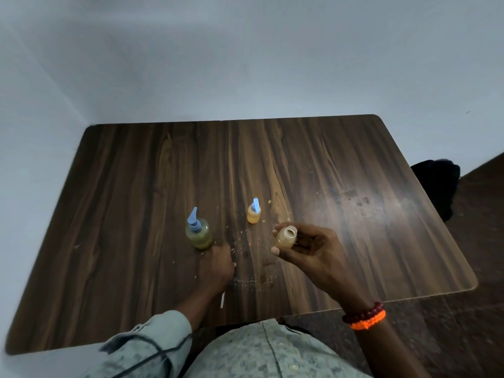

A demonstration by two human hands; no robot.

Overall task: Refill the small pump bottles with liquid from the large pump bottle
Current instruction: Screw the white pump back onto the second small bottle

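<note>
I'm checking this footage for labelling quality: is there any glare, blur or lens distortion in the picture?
Head view: dim overall, with a pale glare patch on the right of the dark wood-grain table. The wide angle bows the table edges. The left hand beside the large greenish pump bottle looks slightly smeared; the small uncapped amber bottle in the right hand is soft.

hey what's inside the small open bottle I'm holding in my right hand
The small open bottle, held by the right hand, has no pump and holds pale yellowish liquid. Fingers cover its base, hiding the bottom.
</note>
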